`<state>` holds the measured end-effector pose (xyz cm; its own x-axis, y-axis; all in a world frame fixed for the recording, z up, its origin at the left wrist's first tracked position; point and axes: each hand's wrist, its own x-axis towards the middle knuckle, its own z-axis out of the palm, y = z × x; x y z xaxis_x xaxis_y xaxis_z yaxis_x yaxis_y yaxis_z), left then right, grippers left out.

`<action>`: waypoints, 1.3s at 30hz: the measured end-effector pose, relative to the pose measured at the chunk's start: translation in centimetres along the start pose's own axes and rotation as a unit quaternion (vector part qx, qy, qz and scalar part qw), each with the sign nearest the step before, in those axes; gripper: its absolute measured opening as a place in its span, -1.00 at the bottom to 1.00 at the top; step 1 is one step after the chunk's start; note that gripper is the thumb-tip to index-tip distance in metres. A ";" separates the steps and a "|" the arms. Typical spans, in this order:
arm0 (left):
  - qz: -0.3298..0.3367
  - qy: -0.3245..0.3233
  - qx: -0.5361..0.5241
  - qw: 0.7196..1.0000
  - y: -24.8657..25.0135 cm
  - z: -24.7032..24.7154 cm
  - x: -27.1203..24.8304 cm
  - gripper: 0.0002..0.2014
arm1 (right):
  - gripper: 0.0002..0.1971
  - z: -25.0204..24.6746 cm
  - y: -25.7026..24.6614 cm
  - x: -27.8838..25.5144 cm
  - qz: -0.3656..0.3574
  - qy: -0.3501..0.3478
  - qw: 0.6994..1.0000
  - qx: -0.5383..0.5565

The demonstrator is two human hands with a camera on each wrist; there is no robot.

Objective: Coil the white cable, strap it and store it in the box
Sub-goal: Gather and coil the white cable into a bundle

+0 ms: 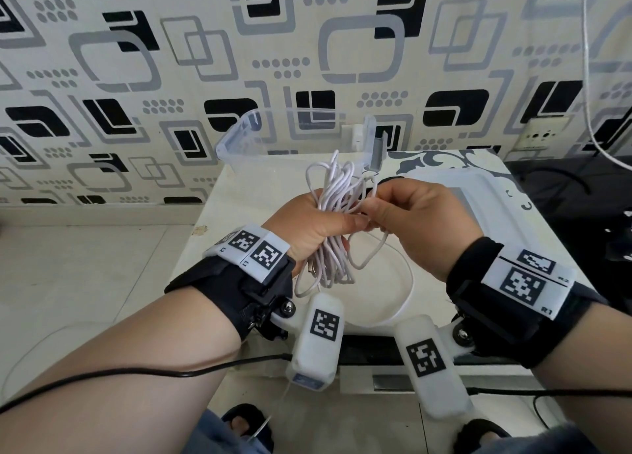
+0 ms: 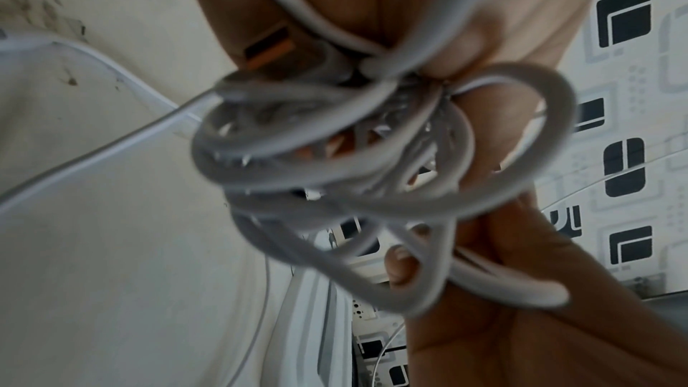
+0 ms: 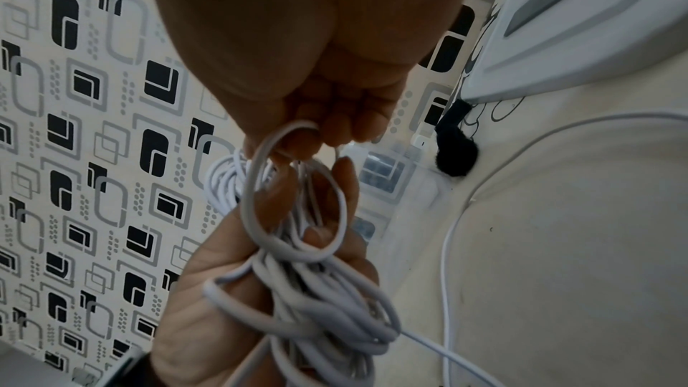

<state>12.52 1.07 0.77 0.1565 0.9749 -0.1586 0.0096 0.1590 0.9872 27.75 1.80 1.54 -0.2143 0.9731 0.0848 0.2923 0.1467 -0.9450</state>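
1. Left hand (image 1: 307,228): nearest item, raised at centre view. Fingers and thumb curled round the middle of the white cable (image 1: 333,214), gripping the bundle upright above the surface (image 1: 260,193).
2. Right hand (image 1: 420,224): at 3 o'clock of the bundle, touching it. Fingertips (image 3: 297,143) pinch one loop of the cable and hold it against the rest.
3. White cable: loosely coiled, loops uneven, some sticking out at 12 o'clock and 6 o'clock of the left fist. One tail trails down onto the surface at 5 o'clock. A plug with an orange insert (image 2: 268,46) shows against the left palm.
4. Step in hand, as judged: coiling, near its end; the last loops are being gathered. No strap is on the bundle.
5. Next move, as judged: draw in the trailing tail, tighten the loops, then free the right hand for the strap. A dark fuzzy strip (image 3: 454,140) lying on the surface at 1 o'clock may be that strap; this cannot be told for certain.
6. Box (image 1: 239,139): clear plastic, open, on the surface at 12 o'clock, near the hands. Cable not in it.
7. Lid (image 1: 485,197): white, flat on the surface at 2 o'clock.
8. Room: wall papered in black and grey squares; pale tiled floor at 9 o'clock; wall socket (image 1: 543,135) at 2 o'clock.
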 end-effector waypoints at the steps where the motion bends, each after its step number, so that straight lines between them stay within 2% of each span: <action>1: 0.001 -0.002 0.009 1.000 0.0 -0.1 0.0 -0.76 | -0.80 0.0 0.0 0.0 0.000 -0.002 1.000 0.002; 4: 0.000 0.018 0.046 0.999 -0.1 -0.1 0.1 -0.79 | -0.81 0.1 0.2 0.0 -0.013 -0.005 1.000 -0.001; 6: -0.002 0.048 0.050 0.998 -0.2 0.0 0.2 -0.90 | -0.83 0.2 0.4 0.0 -0.026 -0.004 0.999 -0.022; 10: 0.004 0.097 0.056 0.994 -0.1 0.2 0.5 -0.83 | -0.96 0.2 0.5 0.2 -0.036 0.047 0.998 -0.012; 14: 0.010 0.139 0.057 0.989 -0.2 0.2 0.8 -0.87 | -0.83 0.2 0.7 0.3 -0.043 0.075 0.996 0.013; 17: 0.005 0.134 0.058 0.989 -0.3 0.0 0.9 -0.90 | -0.74 0.4 0.5 0.2 -0.036 0.094 0.994 0.044; 20: 0.010 0.130 0.052 0.990 -0.3 0.0 0.8 -0.85 | -0.74 0.4 0.6 0.5 -0.015 0.116 0.992 0.049; 26: 0.006 0.141 -0.013 0.990 -0.3 -0.2 0.9 -0.92 | -0.90 0.4 0.9 0.6 0.051 0.047 0.997 0.039; 30: 0.016 0.153 -0.021 0.988 -0.3 -0.1 0.9 -0.90 | -0.89 0.2 0.8 0.8 0.066 0.044 0.994 0.069; 35: 0.023 0.157 -0.066 0.985 -0.2 -0.3 1.0 -0.92 | -0.85 0.4 0.7 0.4 0.131 -0.048 0.978 0.153; 39: 0.026 0.164 -0.100 0.981 -0.3 -0.2 1.1 -0.93 | -0.86 0.3 0.5 0.2 0.118 -0.064 0.976 0.170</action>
<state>12.53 2.09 0.35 -0.1754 0.9751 -0.1360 -0.1890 0.1022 0.9767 27.57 2.05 1.00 -0.3000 0.9391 -0.1676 0.0256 -0.1677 -0.9855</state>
